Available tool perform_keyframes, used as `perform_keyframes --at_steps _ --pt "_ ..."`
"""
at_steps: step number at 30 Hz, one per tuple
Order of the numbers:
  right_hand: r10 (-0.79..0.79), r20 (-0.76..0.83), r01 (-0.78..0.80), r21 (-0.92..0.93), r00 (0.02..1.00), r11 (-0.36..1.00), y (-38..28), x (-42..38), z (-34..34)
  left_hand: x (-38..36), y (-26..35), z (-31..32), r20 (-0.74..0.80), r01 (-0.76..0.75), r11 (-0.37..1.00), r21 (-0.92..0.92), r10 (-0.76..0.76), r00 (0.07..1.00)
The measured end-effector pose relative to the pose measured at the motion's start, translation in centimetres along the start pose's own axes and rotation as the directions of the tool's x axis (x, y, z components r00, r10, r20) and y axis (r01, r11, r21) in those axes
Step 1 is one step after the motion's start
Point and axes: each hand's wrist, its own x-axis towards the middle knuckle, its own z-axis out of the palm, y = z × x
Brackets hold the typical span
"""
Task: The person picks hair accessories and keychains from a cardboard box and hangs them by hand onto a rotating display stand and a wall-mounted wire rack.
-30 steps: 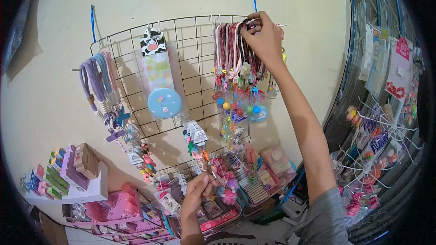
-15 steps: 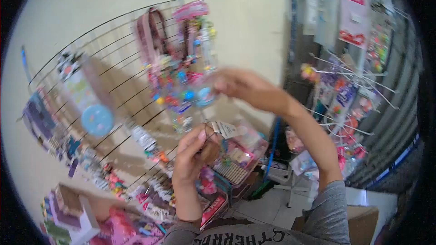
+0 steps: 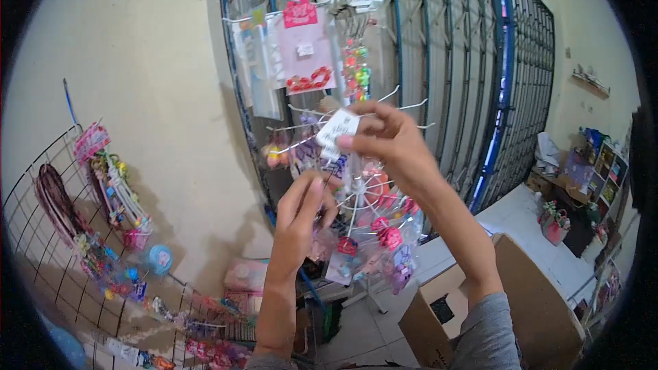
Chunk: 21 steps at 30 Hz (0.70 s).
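My right hand (image 3: pixel 401 147) pinches a white printed tag (image 3: pixel 338 134) between thumb and fingers, in front of the rotating wire rack (image 3: pixel 358 195). Just below and to the left, my left hand (image 3: pixel 296 216) is closed, its thumb and fingers pressed together below the tag. What sits in its fingers is small and partly hidden; a thin dark cord seems to run there. Behind the hands, a pink card with a red bead bracelet (image 3: pixel 308 81) hangs from the rack's upper arms, beside colourful bead strands (image 3: pixel 356 72).
A black wire grid (image 3: pixel 51 288) with hanging hair accessories leans on the left wall. Bagged trinkets (image 3: pixel 394 236) hang low on the rack. An open cardboard box (image 3: pixel 534 294) stands at the lower right. Behind the rack is a folding metal gate (image 3: pixel 456 82).
The view has swung right, from the wire grid to the rotating rack. My right hand, earlier near the grid's hanging accessories, now grips the tag; the tag was by my left hand before.
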Motion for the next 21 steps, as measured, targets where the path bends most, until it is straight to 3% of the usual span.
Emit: perform_keyframes --at_steps 2,4,5,7,11,15,17,21 --pt "-0.19 -0.104 0.182 -0.081 0.976 0.98 -1.5 1.1 -1.2 1.9 0.3 1.2 0.067 -0.012 0.998 -0.055 0.016 0.998" --pt "-0.283 -0.177 0.251 -0.187 0.943 0.95 -3.3 2.6 -2.6 4.0 1.0 2.1 -0.032 -0.119 0.98 0.16 0.126 0.991" --pt "-0.369 -0.192 0.328 -0.216 0.909 0.92 -4.1 3.3 -2.9 5.4 1.3 2.1 -0.022 -0.131 0.979 0.154 0.136 0.99" --pt "-0.453 -0.195 0.381 -0.319 0.87 0.868 -5.9 4.9 -3.3 8.6 2.0 1.9 -0.035 -0.407 0.778 0.478 0.48 0.877" --pt "-0.597 -0.122 0.485 -0.467 0.793 0.74 -8.2 8.2 -4.2 15.0 6.1 2.5 0.082 -0.655 0.59 0.473 0.71 0.699" --pt "-0.614 -0.116 0.516 -0.434 0.781 0.738 -8.8 10.5 -4.7 19.6 9.0 3.1 0.203 -0.699 0.503 0.509 0.718 0.665" --pt "-0.605 -0.12 0.505 -0.436 0.787 0.745 -8.7 10.9 -4.7 20.4 10.0 3.2 0.215 -0.622 0.54 0.568 0.632 0.745" --pt "-0.531 -0.13 0.429 -0.445 0.838 0.786 -8.9 11.2 -4.8 22.3 9.7 3.1 0.255 -0.695 0.528 0.489 0.675 0.692"
